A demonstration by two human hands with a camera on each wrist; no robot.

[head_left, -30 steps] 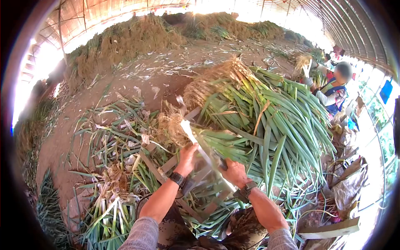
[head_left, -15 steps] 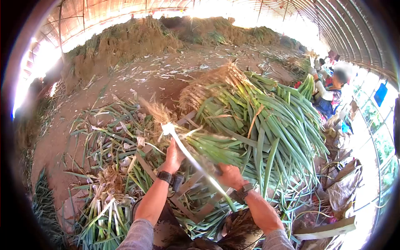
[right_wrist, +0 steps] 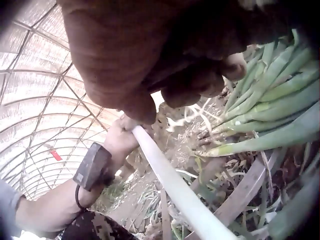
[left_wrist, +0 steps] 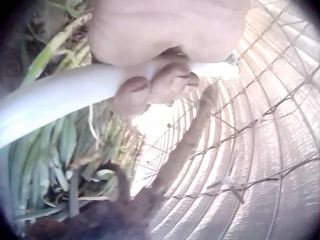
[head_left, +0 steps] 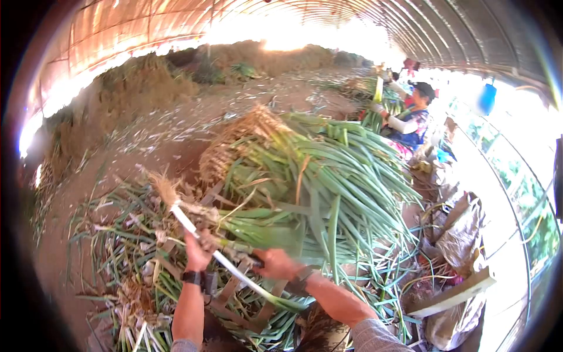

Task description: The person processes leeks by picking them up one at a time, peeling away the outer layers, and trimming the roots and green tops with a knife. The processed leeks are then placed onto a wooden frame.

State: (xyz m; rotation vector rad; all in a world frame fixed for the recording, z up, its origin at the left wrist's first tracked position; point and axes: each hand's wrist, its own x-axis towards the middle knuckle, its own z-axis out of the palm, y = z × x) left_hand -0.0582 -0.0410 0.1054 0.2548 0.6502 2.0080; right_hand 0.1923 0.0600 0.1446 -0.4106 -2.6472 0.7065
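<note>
My left hand (head_left: 199,249) grips a long green onion (head_left: 237,273) by its white stalk, below the bushy roots. The stalk slants down to the right, its green end near my knees. In the left wrist view, curled fingertips (left_wrist: 134,95) wrap the smooth white stalk (left_wrist: 60,95). My right hand (head_left: 278,264), blurred, is just right of the stalk, holding a small dark object (head_left: 256,260) that looks like a handle; most of it is hidden in the fist. The right wrist view shows those fingers (right_wrist: 185,92) curled, in shadow, above the stalk (right_wrist: 172,187).
A big heap of green onions (head_left: 328,170) lies ahead, roots to the left. Trimmed leaves (head_left: 123,234) litter the ground at left. Wooden slats (head_left: 223,314) lie under my hands. A plank (head_left: 451,293) and plastic sheeting (head_left: 463,232) are at right. Another person (head_left: 413,114) works beyond the heap.
The view has turned right. My left hand keeps its grip on the green onion, while the right hand has shifted left, closer to the stalk and the left hand.
</note>
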